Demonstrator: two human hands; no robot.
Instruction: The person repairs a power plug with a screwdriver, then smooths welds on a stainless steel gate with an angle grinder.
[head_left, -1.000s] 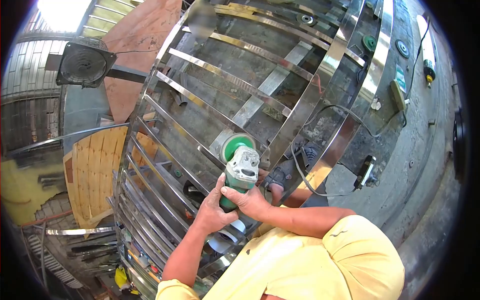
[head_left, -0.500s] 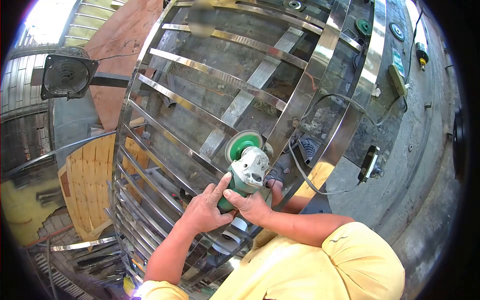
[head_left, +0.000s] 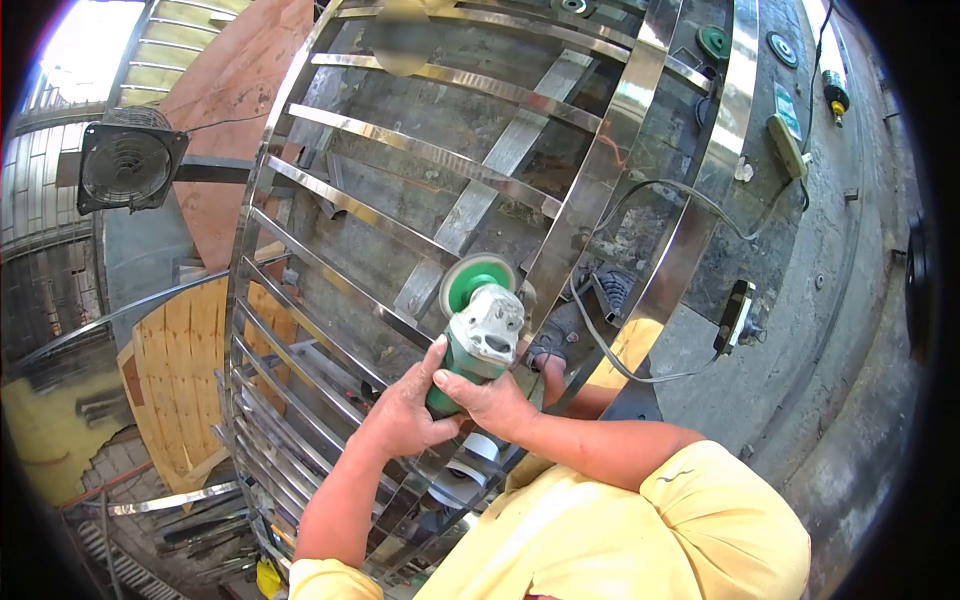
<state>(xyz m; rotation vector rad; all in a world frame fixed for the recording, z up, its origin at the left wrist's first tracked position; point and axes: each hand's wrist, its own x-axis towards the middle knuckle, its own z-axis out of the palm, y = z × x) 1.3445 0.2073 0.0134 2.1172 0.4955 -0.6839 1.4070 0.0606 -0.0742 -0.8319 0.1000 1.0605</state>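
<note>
An angle grinder (head_left: 483, 330) with a grey-white head and green body is held between both hands, above a curved frame of shiny metal bars (head_left: 430, 150). Its round green disc (head_left: 476, 282) points away from me, over or against a bar near the wide rail; contact cannot be made out. My left hand (head_left: 405, 408) wraps round the grinder's body from the left, a finger stretched along it. From the right, my right hand (head_left: 490, 402) grips the same body, its thumb on top.
A black fan (head_left: 130, 165) stands at the left, near curved wooden boards (head_left: 180, 370). A cable (head_left: 610, 350) loops across the frame to the right. Further right lie a power strip (head_left: 787, 145), loose discs (head_left: 782, 49) and a black-and-white tool (head_left: 737, 318). A foot shows below the frame.
The grinder and both hands have shifted slightly left and up in the view. The surroundings have also shifted a little leftward. Both hands keep their hold.
</note>
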